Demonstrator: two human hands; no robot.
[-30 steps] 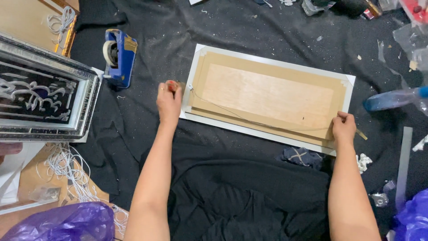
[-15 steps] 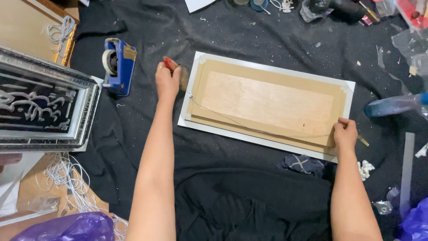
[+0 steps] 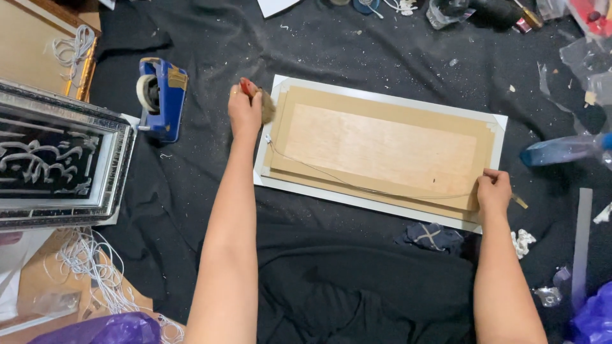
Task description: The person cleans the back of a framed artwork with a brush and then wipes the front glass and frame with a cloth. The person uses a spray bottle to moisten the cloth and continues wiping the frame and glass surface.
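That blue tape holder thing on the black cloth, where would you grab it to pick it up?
Probably by the blue body of the tape dispenser, from above, fingers on its two long sides. It lies free on the black cloth, left of the left hand. Avoid the roll end, and the cutter end, which may be sharp.

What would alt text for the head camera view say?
Two bare arms reach over a white picture frame lying face down on black cloth. The left hand holds a red-handled tool at its left edge; the right hand presses its lower right corner. A blue tape dispenser sits left.
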